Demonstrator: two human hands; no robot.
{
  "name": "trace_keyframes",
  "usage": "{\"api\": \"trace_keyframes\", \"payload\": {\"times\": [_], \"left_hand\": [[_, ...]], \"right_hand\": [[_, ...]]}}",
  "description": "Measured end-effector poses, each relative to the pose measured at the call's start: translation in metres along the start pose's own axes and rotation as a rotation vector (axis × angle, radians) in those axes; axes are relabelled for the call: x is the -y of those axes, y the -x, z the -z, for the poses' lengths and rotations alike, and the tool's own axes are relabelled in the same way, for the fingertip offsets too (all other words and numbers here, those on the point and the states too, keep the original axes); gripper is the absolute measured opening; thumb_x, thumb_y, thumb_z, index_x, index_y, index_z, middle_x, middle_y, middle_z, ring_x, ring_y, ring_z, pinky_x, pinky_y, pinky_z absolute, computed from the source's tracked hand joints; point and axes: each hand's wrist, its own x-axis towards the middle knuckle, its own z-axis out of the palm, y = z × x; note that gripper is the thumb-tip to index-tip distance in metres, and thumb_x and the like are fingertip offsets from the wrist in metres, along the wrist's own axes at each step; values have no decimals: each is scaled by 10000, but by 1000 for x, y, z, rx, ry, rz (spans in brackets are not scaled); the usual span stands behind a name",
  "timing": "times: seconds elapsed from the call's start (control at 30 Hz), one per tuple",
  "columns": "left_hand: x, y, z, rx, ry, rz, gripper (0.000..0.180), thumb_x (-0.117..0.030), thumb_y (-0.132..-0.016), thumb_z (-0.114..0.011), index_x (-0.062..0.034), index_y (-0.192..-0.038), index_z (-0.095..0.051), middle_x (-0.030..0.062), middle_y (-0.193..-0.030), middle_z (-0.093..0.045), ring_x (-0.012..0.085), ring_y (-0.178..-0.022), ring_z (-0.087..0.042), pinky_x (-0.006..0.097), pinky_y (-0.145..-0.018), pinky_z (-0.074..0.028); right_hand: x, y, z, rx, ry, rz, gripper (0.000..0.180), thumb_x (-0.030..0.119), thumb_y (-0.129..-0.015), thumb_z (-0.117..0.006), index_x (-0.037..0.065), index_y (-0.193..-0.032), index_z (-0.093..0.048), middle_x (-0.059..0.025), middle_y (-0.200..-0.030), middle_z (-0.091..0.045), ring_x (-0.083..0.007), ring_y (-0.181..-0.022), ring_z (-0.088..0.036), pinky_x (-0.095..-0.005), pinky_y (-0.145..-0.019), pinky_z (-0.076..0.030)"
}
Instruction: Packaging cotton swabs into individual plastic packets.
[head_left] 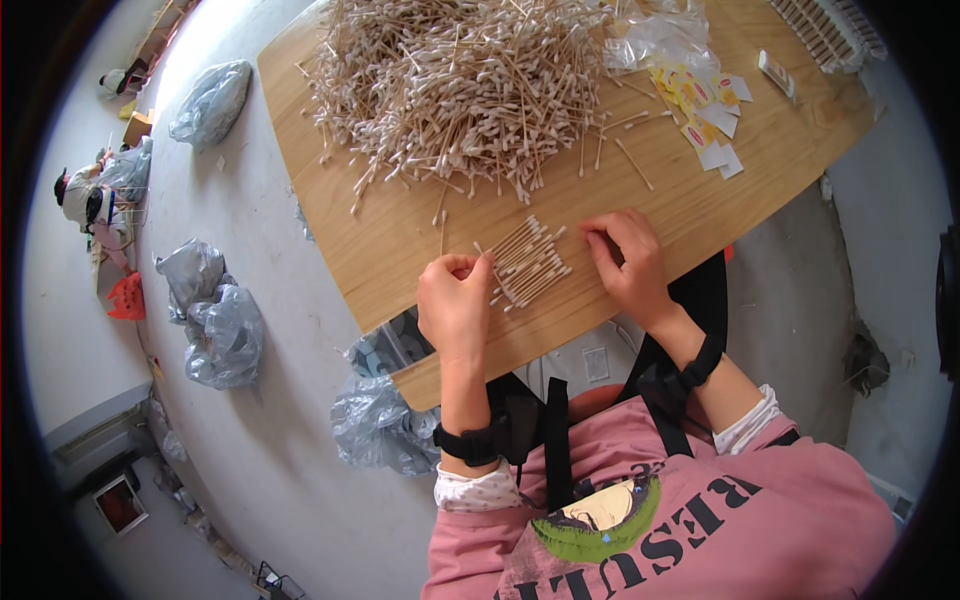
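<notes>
A small row of wooden cotton swabs [530, 262] lies side by side on the light wooden table [390, 240], near its front edge. My left hand [455, 300] rests at the row's left end, fingers curled and touching the swab tips. My right hand [630, 260] sits at the row's right end, fingertips pressed down on the table beside the swabs. A big loose heap of cotton swabs [460, 80] covers the far part of the table. Neither hand lifts anything.
Small yellow and white paper labels [705, 110] and a clear plastic bag [660, 35] lie at the far right. Strips of packed items [825, 30] sit at the table's corner. Grey plastic bags [220, 320] lie on the concrete floor, one [385, 425] under the table.
</notes>
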Motion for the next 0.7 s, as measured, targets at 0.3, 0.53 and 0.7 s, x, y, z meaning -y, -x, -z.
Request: {"api": "trace_keyframes", "payload": {"times": [0.3, 0.53, 0.7], "left_hand": [[10, 2, 8, 1, 292, 94, 275, -298, -845, -724, -25, -847, -687, 44, -723, -670, 127, -658, -606, 295, -657, -475], [9, 11, 4, 41, 454, -12, 174, -159, -921, -686, 3, -892, -631, 50, -773, -691, 77, -682, -611, 225, -612, -465], [17, 21, 0, 10, 580, -77, 152, -135, -938, -682, 4, -940, -619, 58, -846, -701, 80, -718, -636, 212, -615, -491]], "right_hand": [[2, -4, 3, 28, -25, 5, 149, -13, -807, -669, 45, -944, -663, -102, -862, -654, -321, -843, -609, -413, -749, -479], [9, -10, -9, 179, -71, 60, 145, -2, -796, -684, 71, -921, -688, -86, -916, -623, -300, -901, -594, -394, -796, -491], [8, -11, -9, 188, -65, 60, 126, -6, -800, -684, 62, -906, -684, -92, -916, -622, -297, -893, -594, -393, -791, -491]]}}
